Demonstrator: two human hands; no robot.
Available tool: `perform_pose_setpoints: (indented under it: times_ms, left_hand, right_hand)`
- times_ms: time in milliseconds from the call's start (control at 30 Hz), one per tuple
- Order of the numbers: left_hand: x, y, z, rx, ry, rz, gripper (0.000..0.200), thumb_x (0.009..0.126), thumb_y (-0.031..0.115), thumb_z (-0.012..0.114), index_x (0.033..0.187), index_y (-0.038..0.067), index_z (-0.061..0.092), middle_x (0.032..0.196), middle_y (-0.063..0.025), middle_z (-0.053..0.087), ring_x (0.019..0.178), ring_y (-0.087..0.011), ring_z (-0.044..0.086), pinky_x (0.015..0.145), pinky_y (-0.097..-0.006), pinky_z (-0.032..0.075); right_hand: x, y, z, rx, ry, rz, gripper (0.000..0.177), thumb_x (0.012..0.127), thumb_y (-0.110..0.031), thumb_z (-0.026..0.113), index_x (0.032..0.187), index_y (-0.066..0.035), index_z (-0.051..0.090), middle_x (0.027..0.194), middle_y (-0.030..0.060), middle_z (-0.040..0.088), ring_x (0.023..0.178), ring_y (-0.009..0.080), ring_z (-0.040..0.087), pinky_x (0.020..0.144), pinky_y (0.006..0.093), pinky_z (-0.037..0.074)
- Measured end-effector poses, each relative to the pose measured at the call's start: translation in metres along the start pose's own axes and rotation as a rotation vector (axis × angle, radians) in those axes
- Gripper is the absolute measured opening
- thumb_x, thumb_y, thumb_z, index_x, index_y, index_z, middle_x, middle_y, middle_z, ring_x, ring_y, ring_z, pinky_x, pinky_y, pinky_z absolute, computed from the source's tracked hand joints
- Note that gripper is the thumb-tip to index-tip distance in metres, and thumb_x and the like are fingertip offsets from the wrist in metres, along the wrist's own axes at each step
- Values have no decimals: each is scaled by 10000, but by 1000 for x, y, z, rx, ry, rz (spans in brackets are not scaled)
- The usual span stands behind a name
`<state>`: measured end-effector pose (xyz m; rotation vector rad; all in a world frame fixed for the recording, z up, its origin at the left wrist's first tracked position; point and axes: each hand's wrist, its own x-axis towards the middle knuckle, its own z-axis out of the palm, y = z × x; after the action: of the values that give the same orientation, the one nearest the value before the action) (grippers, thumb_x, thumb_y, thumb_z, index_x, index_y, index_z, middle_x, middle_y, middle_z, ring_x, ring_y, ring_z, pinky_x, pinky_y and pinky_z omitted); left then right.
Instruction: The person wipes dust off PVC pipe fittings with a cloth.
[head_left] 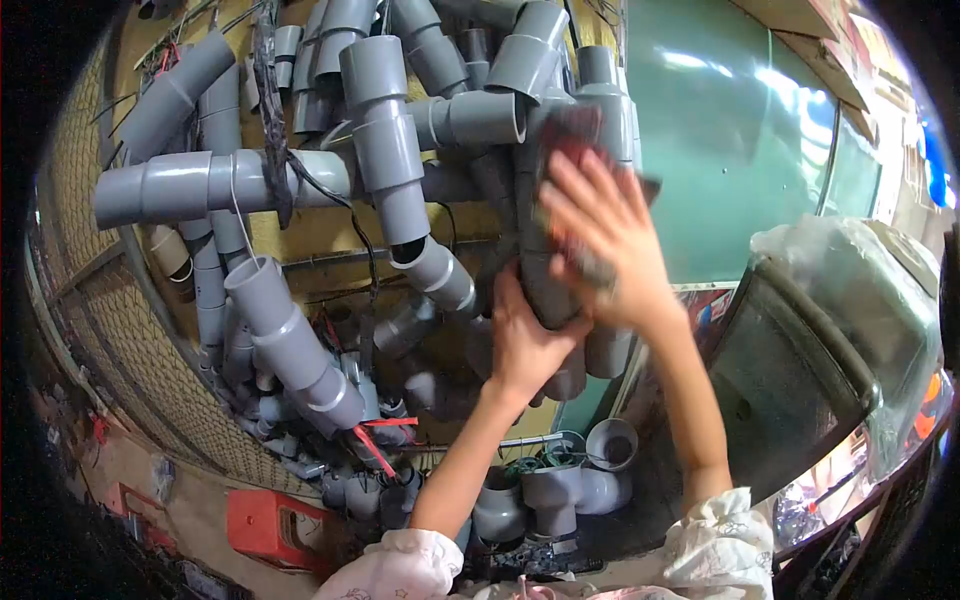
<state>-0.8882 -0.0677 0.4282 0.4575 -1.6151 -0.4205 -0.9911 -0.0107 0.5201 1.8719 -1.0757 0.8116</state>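
Observation:
Many grey pipe fittings (385,150) hang in bunches in front of me. My left hand (530,340) is wrapped round the lower part of a darker grey pipe fitting (545,285) near the middle. Against the upper right of that fitting, my right hand (610,240) is spread over a dark red and brown cloth (590,130), pressing it with the palm and fingers. The cloth and fingertips are blurred. How far the cloth reaches under the palm is hidden.
A red plastic stool (275,528) stands on the floor at lower left, near a wire mesh panel (150,350). More fittings (555,495) lie below my hands. At right are a green glass panel (720,160) and a plastic-wrapped dark chair back (790,380).

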Motion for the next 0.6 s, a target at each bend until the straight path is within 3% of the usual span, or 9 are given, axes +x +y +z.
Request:
perform_pose_setpoints:
  times_ms: [133,267,367,433,567,600]
  left_hand:
    - [-7,10,2,-61,8,-81,723,557,225,734,1092,-78,352,979,-251,461,915,-386,472,793,-412,391]
    - [-6,-17,6,-316,-63,-1,594,595,209,708,1041,-46,409,966,-211,511,913,-320,519,771,-378,413]
    - [-6,-12,5,-344,-143,-94,520,606,191,714,998,-31,454,947,-166,550,890,-254,548,739,-334,432]
    - [-10,-7,7,-455,-166,-336,515,589,204,742,966,-26,479,936,-152,564,866,-232,551,738,-314,433]
    - [-13,-7,5,-496,-116,-275,528,589,219,740,978,-24,478,929,-137,577,831,-204,557,734,-314,438]
    - [-13,-9,4,-500,-97,-232,534,589,221,739,985,-23,478,932,-131,579,827,-196,557,732,-314,439]
  right_hand:
    - [21,14,-3,96,103,-49,483,769,-270,539,1218,-135,426,1325,51,331,1245,275,250,1019,446,143]
    - [-33,1,5,189,-269,-324,590,579,-207,584,1154,-112,493,1295,43,381,1257,254,245,1016,484,137]
    - [-5,19,-3,193,-285,-370,524,630,-210,582,1141,-123,503,1284,34,395,1253,249,252,1018,475,140]
    - [21,24,-7,64,-114,-282,404,735,-257,566,1125,-165,515,1269,19,409,1243,246,265,1015,474,158]
    - [13,2,5,144,18,-163,377,737,-232,558,1105,-156,530,1276,19,400,1249,285,239,1013,486,150]
    - [-2,-3,8,173,-55,-192,383,733,-237,557,1104,-147,530,1276,24,398,1254,296,225,1013,491,144]
